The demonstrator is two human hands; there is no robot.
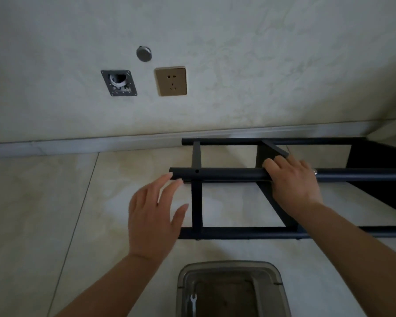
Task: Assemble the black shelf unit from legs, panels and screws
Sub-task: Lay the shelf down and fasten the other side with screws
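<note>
The black shelf unit (pixel 238 232) lies on its side on the tiled floor near the wall, its round legs running left to right with flat panels between them. My right hand (pixel 293 179) grips the upper near leg (pixel 226 173), fingers curled over it beside a panel (pixel 270 156). My left hand (pixel 153 216) hovers with fingers spread, its fingertips touching the leg's left end. A small screw hole (pixel 197 171) shows on that leg. A silver screw head (pixel 315 171) peeks out just right of my right hand.
A clear plastic bin (pixel 232 268) sits on the floor at the bottom centre with a small wrench (pixel 193 303) inside. On the wall are a gold power socket (pixel 171 81), an open junction box (pixel 119 83) and a round cap (pixel 144 53). A skirting board (pixel 78 145) runs along the wall.
</note>
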